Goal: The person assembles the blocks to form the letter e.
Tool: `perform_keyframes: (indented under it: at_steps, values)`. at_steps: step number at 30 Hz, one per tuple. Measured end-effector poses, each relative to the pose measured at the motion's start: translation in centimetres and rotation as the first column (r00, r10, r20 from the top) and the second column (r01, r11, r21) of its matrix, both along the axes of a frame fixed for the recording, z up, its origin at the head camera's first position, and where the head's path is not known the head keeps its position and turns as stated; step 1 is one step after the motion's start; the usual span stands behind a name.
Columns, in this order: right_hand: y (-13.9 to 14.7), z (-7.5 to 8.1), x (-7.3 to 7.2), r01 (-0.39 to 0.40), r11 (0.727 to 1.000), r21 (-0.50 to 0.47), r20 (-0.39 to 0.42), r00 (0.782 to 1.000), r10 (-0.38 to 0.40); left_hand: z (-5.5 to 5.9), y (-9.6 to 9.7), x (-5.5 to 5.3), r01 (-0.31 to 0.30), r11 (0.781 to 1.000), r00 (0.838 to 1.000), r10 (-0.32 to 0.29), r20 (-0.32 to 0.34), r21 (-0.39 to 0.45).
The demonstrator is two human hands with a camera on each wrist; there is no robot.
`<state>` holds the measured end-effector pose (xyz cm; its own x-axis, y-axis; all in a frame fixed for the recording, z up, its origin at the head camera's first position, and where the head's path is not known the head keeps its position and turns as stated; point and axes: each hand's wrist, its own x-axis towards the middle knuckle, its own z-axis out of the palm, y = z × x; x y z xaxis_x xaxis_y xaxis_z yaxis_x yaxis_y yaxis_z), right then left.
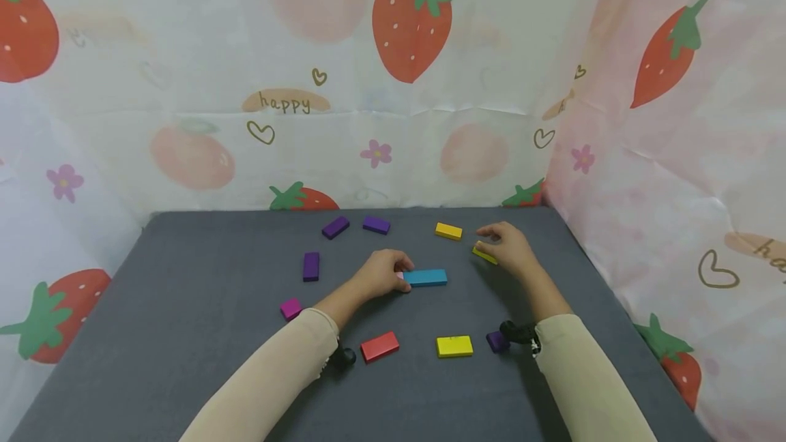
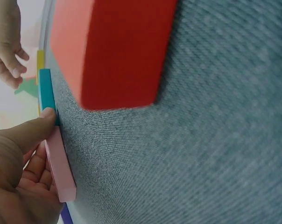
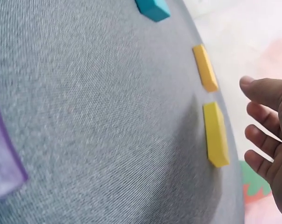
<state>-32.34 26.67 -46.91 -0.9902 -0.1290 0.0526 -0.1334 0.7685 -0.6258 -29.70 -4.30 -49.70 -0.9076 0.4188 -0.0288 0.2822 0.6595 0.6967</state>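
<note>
My left hand pinches a pink block and a blue block where they meet end to end. In the left wrist view its thumb lies across the seam, with fingers on the far side. The hand hides most of the pink block in the head view. My right hand hovers by a yellow block at the back right, fingers loosely bent and a gap between them and the block. Just left of that block lies an orange-yellow block.
Purple blocks lie at the back left, near a magenta block. Toward the front are a red block, another yellow block and a dark purple block beside the right wrist. Strawberry-print cloth surrounds the grey tabletop.
</note>
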Motion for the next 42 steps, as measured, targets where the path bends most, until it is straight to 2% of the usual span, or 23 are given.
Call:
perform_keyframes:
  at_steps: [7,16,24,31,42]
  values:
    - [0.8,-0.9,-0.3,0.020,1.000,0.022,0.035,0.999,-0.021,0.2,-0.2,0.3,0.004,1.000,1.000,-0.004,-0.009,0.005]
    - [1.2,-1.9,-0.3,0.034,0.999,0.016,0.043,0.998,-0.034,0.5,-0.3,0.5,0.004,1.000,1.000,-0.004,-0.003,0.012]
    - [1.3,-2.0,-0.1,0.045,0.999,-0.024,0.067,0.997,-0.043,0.5,-0.4,0.7,0.002,1.000,1.000,-0.002,0.006,0.016]
    - [1.3,-2.3,-0.2,0.047,0.999,-0.012,0.073,0.996,-0.046,0.4,-0.3,0.6,0.002,1.000,1.000,-0.002,0.015,0.015]
    - [1.4,-2.4,-0.4,0.057,0.998,-0.027,0.090,0.995,-0.054,0.0,-0.4,0.2,0.016,0.999,0.999,-0.018,0.051,0.044]
